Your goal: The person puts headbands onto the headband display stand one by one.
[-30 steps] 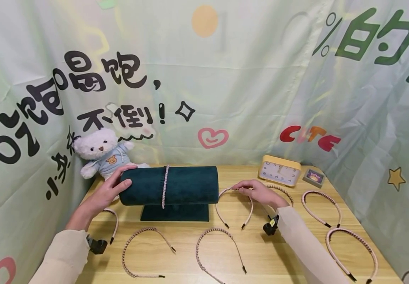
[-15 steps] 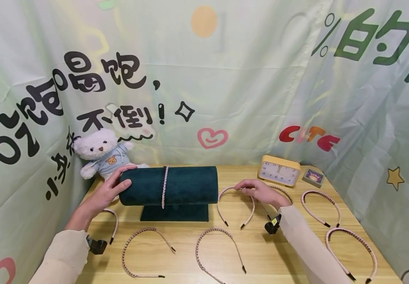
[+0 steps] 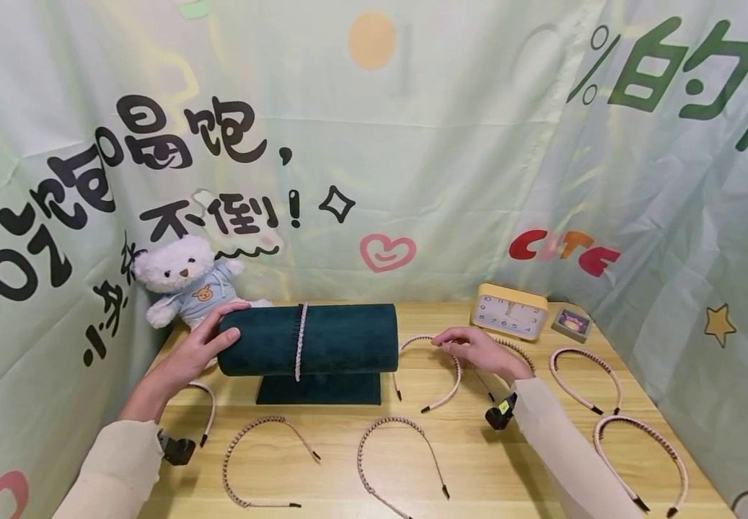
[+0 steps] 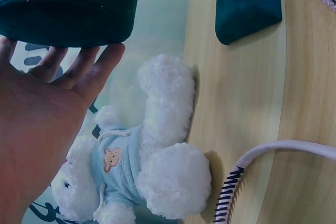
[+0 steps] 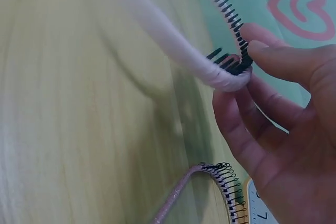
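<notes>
At the left end of a dark green velvet display stand [image 3: 348, 339], my left hand [image 3: 205, 342] holds the padded cylinder, thumb on its front and fingers over the top and end. Those fingers [image 4: 97, 74] reach the cylinder's rim in the left wrist view; the thumb is hidden there. A pink headband [image 3: 301, 342] sits around the cylinder's middle. Just right of the stand, my right hand [image 3: 477, 353] pinches another pink headband [image 5: 173, 45] at its curved top, thumb against fingers. Black comb teeth line its inner side. Its open ends point down toward the table, partly hidden by the stand.
Several more headbands lie on the wooden table, such as one front left [image 3: 226, 461], one front middle [image 3: 362, 461] and one at right [image 3: 682, 461]. A white teddy bear [image 3: 208, 288] sits back left. A yellow clock [image 3: 510, 313] and small grey box [image 3: 571, 324] stand back right.
The headband in my right hand has turned, its ends swinging left toward the stand. My right hand has shifted slightly right. The left hand and stand look unchanged.
</notes>
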`<state>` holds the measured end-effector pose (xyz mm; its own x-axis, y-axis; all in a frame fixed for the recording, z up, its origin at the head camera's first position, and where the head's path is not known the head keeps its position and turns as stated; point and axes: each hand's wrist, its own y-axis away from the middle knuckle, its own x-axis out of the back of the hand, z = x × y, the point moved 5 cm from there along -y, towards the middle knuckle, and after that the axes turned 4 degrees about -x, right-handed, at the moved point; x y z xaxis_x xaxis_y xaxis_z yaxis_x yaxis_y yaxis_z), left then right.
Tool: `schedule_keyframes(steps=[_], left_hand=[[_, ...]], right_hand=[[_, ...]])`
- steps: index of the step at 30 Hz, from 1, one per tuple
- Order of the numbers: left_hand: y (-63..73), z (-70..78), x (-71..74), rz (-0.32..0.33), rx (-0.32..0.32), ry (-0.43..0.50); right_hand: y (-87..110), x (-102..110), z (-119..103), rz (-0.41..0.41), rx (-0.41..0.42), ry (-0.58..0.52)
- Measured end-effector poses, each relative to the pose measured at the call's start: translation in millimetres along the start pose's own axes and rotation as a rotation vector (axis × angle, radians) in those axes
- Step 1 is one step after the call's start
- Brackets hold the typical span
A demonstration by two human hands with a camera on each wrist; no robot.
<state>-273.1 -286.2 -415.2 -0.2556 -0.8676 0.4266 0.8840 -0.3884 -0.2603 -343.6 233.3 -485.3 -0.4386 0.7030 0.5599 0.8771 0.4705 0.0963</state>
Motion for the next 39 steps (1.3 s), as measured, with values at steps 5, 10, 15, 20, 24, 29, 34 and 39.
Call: schedule_keyframes(steps=[5, 10, 15, 20, 24, 29, 34, 39], left_hand=[[0.1, -1.8, 1.2, -0.002, 0.005, -0.006], [0.2, -3.0, 2.1, -0.001, 0.01, -0.002], [0.1, -2.4, 1.1, -0.006, 0.007, 0.002], [0.3, -4.0, 1.9, -0.003, 0.021, -0.004], [0.2, -5.4, 2.3, -0.003, 0.03, -0.014], [0.4, -4.2, 1.4, -0.006, 0.018, -0.007], [0.6, -2.2, 0.2, -0.002, 0.009, 0.014], [0.2, -3.1, 0.2, -0.001, 0.006, 0.017]], right_hand=[[2.4, 1, 0, -0.022, -0.003, -0.013], [6.0, 2, -1, -0.047, -0.016, -0.024], [9.5, 2, 0, -0.081, -0.028, -0.066], [13.2, 3, 2, -0.099, -0.034, -0.086], [17.5, 5, 2, -0.097, -0.037, -0.12], [22.3, 8, 1, -0.066, -0.083, -0.201], [23.9, 10, -4, -0.003, -0.101, -0.218], [24.4, 10, -13, 0.032, -0.113, -0.237]])
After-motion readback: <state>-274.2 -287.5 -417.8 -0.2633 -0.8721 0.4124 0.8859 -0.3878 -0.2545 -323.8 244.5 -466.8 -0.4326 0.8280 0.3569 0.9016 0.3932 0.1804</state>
